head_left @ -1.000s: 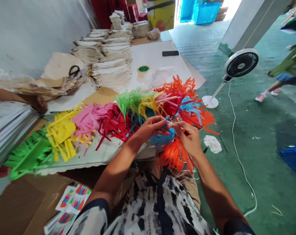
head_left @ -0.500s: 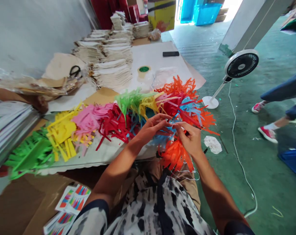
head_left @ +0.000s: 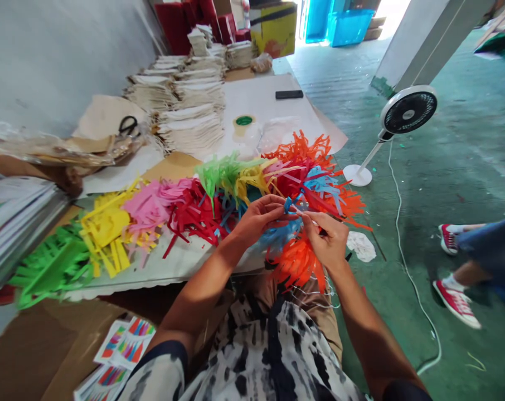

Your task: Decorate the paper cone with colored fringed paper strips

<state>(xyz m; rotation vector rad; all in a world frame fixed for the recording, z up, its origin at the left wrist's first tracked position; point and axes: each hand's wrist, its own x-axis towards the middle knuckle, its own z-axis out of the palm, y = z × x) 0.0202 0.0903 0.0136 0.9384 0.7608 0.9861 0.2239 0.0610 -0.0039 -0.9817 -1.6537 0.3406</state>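
Note:
My left hand [head_left: 258,220] pinches the twisted blue top [head_left: 289,205] of a blue paper tassel between thumb and fingers. Close beside it, my right hand [head_left: 325,238] has its fingertips closed on a thin pale string [head_left: 296,210] that meets the blue top. A small dark object shows partly within my right palm; its kind is hidden. Blue fringe [head_left: 277,238] spreads below my hands. An orange tassel [head_left: 299,263] hangs at the table edge above my lap, with white string [head_left: 319,295] beside it. More fringe lies behind: red [head_left: 194,209], pink [head_left: 158,200], yellow [head_left: 108,223], light green [head_left: 221,175].
Stacks of off-white bundles [head_left: 192,106] fill the table's back left. Near them lie black-handled scissors [head_left: 127,125], a tape roll [head_left: 244,121] and a black phone-like object [head_left: 289,94]. A fan [head_left: 407,111] stands right, its cord crossing the floor. A person's legs [head_left: 486,250] are at the right.
The blue twisted top now stands out between my left fingers, and my right hand has drawn slightly away along the string. The person at the right has stepped nearer.

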